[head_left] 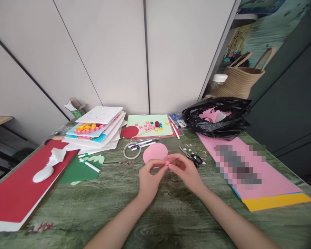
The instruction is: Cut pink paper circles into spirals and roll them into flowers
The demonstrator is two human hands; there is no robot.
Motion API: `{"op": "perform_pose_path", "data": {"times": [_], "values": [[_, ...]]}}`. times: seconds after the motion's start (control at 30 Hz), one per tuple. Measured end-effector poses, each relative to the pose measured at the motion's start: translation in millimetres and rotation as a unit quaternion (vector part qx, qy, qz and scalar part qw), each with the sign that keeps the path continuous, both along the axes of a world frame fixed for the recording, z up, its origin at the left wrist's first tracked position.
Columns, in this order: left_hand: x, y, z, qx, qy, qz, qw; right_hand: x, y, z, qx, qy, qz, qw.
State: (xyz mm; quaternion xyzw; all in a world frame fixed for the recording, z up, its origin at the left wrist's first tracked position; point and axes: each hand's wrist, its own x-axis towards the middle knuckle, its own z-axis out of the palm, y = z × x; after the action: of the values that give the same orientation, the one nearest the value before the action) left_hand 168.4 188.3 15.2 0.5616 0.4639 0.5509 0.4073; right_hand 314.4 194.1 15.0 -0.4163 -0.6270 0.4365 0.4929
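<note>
Over the middle of the table, my left hand (151, 176) and my right hand (186, 171) meet fingertip to fingertip. Both pinch one small pink paper piece (167, 164) between thumbs and forefingers; most of it is covered by the fingertips. Just beyond the hands lie pink paper circles (157, 151), partly overlapping. A roll of tape (132, 150) is on the table to their left, with markers (143, 144) beside it. Black scissors (194, 158) lie right of the circles among small white scraps. Farther back, a light green sheet (134, 121) bears several small coloured rolled pieces and a red circle (130, 131).
Stacked white cards (101, 114) stand at the back left. Red paper (12, 183) and green paper (77, 171) lie left. At right are a black plastic bag (220, 129) with pink scraps and large pink sheets (269, 173) over yellow ones.
</note>
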Motion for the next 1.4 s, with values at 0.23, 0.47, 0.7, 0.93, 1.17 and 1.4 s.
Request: {"op": "perform_pose_path", "data": {"times": [0.23,0.47,0.7,0.93,1.17,1.4], "values": [[-6,2,0.4,0.11,0.124,0.009,0.986,10,-1,6.8,0.159,-0.225,-0.029,0.961],[-10,5,-7.9,0.111,0.127,0.008,0.986,10,0,4.1,0.176,-0.245,-0.064,0.951],[-9,5,-8.9,0.061,0.086,0.017,0.994,6,-2,9.8,0.098,-0.173,-0.061,0.978],[-7,3,-5.4,0.039,0.068,0.019,0.997,4,0,7.0,0.019,-0.083,-0.036,0.996],[-6,3,1.3,0.094,0.11,0.006,0.989,5,1,1.3,-0.013,-0.072,-0.021,0.997],[-7,2,-0.4,0.167,0.185,0.023,0.968,7,-1,0.7,0.127,-0.228,-0.059,0.964]]}}
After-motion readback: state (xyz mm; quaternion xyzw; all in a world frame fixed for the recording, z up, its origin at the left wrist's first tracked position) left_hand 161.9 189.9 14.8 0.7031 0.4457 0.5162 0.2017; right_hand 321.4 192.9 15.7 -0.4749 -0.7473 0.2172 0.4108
